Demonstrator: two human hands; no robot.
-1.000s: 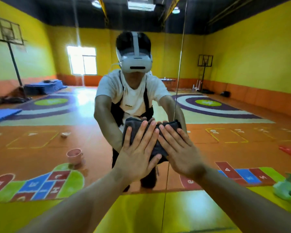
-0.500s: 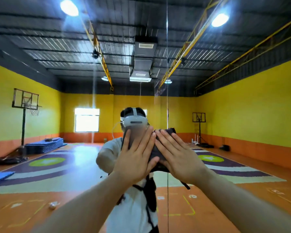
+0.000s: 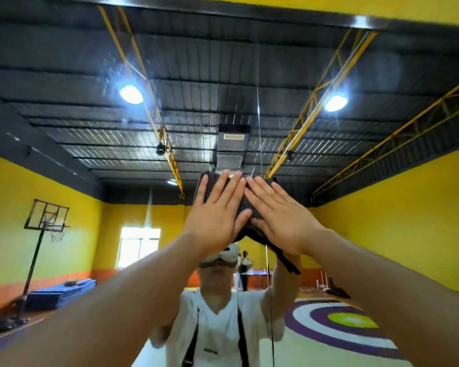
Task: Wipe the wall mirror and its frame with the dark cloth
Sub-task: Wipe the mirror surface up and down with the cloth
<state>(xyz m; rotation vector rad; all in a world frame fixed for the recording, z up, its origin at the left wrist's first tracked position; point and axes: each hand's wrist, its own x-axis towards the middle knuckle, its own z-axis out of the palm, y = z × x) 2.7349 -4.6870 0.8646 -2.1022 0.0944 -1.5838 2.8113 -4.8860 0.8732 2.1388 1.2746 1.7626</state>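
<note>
The wall mirror (image 3: 90,128) fills the view and reflects a yellow hall with a dark ceiling. A thin vertical seam (image 3: 259,115) between mirror panels runs down the middle. The dark cloth (image 3: 208,184) is spread flat high on the glass, across that seam. My left hand (image 3: 216,218) presses on its left part with straight fingers. My right hand (image 3: 280,219) presses on its right part the same way, fingertips touching the left hand's. A loose corner of the cloth (image 3: 289,263) hangs below my right hand. The mirror's top edge (image 3: 276,18) shows above.
The yellow wall (image 3: 382,6) continues above the mirror's top edge. My own reflection in a white shirt (image 3: 217,327) stands below the cloth. All else is reflected: a basketball hoop (image 3: 47,218), blue mats (image 3: 61,294), a window (image 3: 139,246).
Both hands have slid the cloth upward along the glass, from waist height in the reflection to above my reflected head. My view has tilted up with them, so the floor has left the picture.
</note>
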